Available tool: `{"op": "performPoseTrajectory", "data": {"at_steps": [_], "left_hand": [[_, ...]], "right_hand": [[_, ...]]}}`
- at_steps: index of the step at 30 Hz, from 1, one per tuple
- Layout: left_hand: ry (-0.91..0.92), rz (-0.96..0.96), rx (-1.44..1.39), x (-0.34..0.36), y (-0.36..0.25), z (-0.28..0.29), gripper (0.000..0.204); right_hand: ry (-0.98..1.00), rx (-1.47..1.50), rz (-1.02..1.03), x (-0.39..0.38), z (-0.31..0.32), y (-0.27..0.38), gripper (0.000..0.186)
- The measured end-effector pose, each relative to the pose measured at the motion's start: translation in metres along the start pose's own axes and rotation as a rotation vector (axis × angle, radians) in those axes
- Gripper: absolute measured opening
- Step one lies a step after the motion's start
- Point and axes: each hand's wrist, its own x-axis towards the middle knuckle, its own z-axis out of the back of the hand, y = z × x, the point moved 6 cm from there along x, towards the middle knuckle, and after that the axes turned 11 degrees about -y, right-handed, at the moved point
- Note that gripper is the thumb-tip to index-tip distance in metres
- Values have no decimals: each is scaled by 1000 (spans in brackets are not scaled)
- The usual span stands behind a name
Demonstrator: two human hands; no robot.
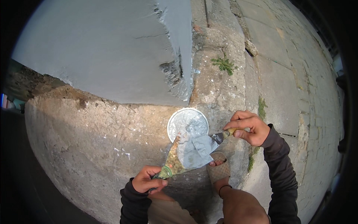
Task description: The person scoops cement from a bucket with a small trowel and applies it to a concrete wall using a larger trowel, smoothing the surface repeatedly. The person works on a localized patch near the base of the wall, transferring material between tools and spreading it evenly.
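Observation:
My left hand (149,180) is closed round the green handle of a wide scraper (172,156). Grey filler (195,151) covers most of its fan-shaped blade. Between the thumb and fingers of my right hand (250,128) is a small putty knife (228,133) with a yellowish handle. Its smeared blade meets the right edge of the filler, and its tip is hard to make out. Just beyond the scraper stands a round white tub (169,125) holding grey paste; the scraper hides its near side.
A grey-coated wall corner (104,48) rises behind the tub, with a rough broken patch (172,72) near its edge. My sandalled foot (218,168) is on the concrete ledge below the scraper. Weeds (224,64) grow beside the wall, and paving (276,86) runs along the right.

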Motion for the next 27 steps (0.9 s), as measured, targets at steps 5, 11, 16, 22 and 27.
{"op": "performPoseTrajectory", "data": {"at_steps": [5,11,16,22,27], "left_hand": [[-40,-73,-42,-7,-10,11,7],[-291,-135,58,-22,-16,23,5],[-305,-56,47,-14,-2,12,7],[-179,-16,80,-10,11,2,7],[-119,-24,105,-14,10,0,1]], "right_hand": [[-44,-124,-16,-4,-2,-10,26],[-234,225,-483,-30,-26,-26,28],[-59,723,-511,-34,-54,-15,41],[133,600,-455,-5,-70,-19,34],[119,338,-364,13,-74,-20,47]]}}
